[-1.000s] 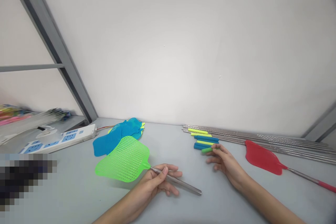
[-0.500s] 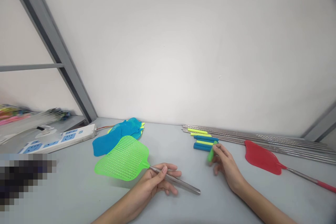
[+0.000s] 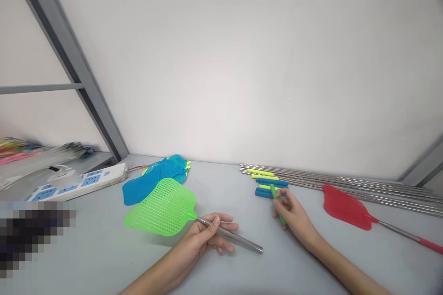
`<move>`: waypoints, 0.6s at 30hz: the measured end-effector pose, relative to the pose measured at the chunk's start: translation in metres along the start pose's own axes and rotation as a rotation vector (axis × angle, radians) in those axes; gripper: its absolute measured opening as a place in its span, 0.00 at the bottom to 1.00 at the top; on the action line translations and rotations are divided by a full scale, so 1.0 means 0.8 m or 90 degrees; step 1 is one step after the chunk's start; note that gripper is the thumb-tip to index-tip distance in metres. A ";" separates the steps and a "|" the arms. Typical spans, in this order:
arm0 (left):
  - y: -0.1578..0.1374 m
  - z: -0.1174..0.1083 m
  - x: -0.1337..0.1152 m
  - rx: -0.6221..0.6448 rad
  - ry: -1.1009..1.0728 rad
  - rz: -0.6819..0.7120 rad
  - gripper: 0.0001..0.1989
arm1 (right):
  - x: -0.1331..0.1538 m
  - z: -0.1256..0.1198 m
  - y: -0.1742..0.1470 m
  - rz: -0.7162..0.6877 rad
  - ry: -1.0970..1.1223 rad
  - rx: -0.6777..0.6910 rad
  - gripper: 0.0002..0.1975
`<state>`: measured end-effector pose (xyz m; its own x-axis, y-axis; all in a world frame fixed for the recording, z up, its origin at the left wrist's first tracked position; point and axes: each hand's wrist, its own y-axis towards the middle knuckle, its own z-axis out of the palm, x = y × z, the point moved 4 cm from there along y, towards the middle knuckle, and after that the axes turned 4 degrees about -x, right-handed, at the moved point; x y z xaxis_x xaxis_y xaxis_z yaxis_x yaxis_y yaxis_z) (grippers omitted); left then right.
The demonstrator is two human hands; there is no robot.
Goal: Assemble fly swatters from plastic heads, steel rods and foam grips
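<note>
My left hand (image 3: 211,235) grips the metal rod of a green fly swatter (image 3: 162,207), thumb on top and fingers beneath. The swatter's perforated head points left, and the bare end of the rod points to the lower right. In my right hand (image 3: 292,214) is a green handle sleeve (image 3: 278,205), pinched between thumb and fingers and tilted. It is apart from the rod. Just behind that hand lie several blue handle sleeves (image 3: 266,193) and yellow handle sleeves (image 3: 260,172) on the table.
Blue swatter heads (image 3: 145,184) are piled at the back left beside a white power strip (image 3: 100,182). Long metal rods (image 3: 346,184) lie along the wall at right. A red fly swatter (image 3: 346,207) with a red handle lies in front of them.
The green sleeve has turned in my right hand; its upper end now leans left instead of right. My left hand and the swatter have hardly moved.
</note>
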<state>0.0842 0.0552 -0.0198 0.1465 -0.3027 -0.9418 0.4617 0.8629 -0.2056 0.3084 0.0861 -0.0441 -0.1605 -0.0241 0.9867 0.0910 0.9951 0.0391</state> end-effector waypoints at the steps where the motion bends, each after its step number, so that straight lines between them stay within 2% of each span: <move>1: 0.000 0.000 0.001 0.001 0.000 -0.001 0.17 | 0.000 -0.003 0.002 -0.004 -0.001 -0.017 0.12; 6: 0.002 -0.002 0.003 0.002 -0.003 -0.002 0.17 | -0.008 -0.013 0.009 -0.007 0.008 -0.081 0.14; 15: 0.001 -0.002 0.001 -0.013 -0.010 0.001 0.16 | -0.005 -0.014 0.008 -0.031 -0.002 -0.088 0.23; 18: 0.001 -0.003 0.001 -0.026 -0.013 0.009 0.16 | -0.005 -0.013 0.006 -0.031 -0.023 -0.075 0.22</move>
<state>0.0828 0.0570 -0.0212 0.1709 -0.2990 -0.9388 0.4242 0.8823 -0.2038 0.3197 0.0901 -0.0460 -0.2029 -0.0670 0.9769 0.1963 0.9746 0.1077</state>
